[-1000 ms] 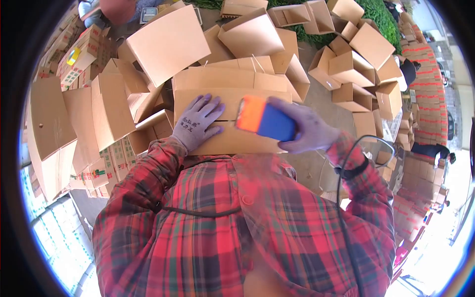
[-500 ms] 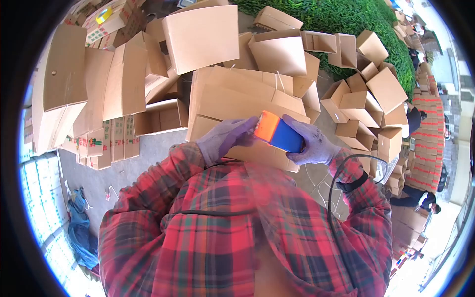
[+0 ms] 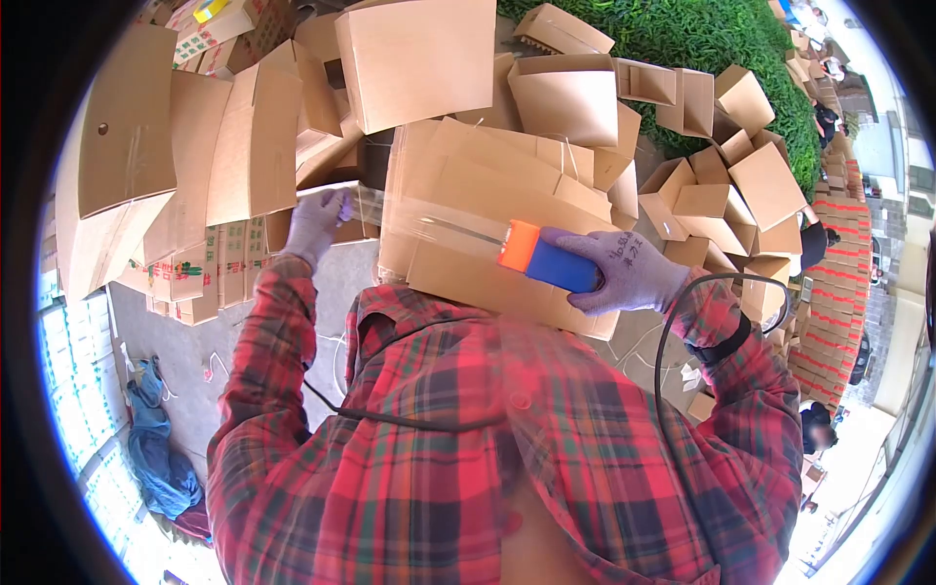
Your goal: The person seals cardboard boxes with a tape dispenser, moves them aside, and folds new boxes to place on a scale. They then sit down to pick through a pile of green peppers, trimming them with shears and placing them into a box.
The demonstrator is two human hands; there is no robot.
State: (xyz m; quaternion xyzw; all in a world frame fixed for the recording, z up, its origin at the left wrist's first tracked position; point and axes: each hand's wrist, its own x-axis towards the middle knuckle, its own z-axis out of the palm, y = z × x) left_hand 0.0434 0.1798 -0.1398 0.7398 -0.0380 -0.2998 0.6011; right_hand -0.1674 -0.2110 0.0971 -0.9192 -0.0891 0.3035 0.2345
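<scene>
My right hand (image 3: pixel 636 271), in a pale purple glove with writing on its back, grips a blue and orange tape dispenser (image 3: pixel 558 263). A strip of clear tape (image 3: pixel 421 220) stretches leftward from the dispenser's orange head. Its free end is pinched in the fingers of my left hand (image 3: pixel 319 222), gloved the same way, out past the left side of the carton. Beneath the strip, in front of my chest, lies a cardboard carton (image 3: pixel 468 276) with its flaps folded over.
Open cardboard boxes (image 3: pixel 419 63) crowd the area ahead and to the left, with more boxes (image 3: pixel 717 210) at right. Behind them rises a heap of green produce (image 3: pixel 673 34). A black cable (image 3: pixel 655 380) runs by my right arm. Blue cloth (image 3: pixel 156 439) lies at lower left.
My left hand has moved away from the dispenser to the left, drawing out a length of clear tape. The right hand still holds the dispenser over the carton.
</scene>
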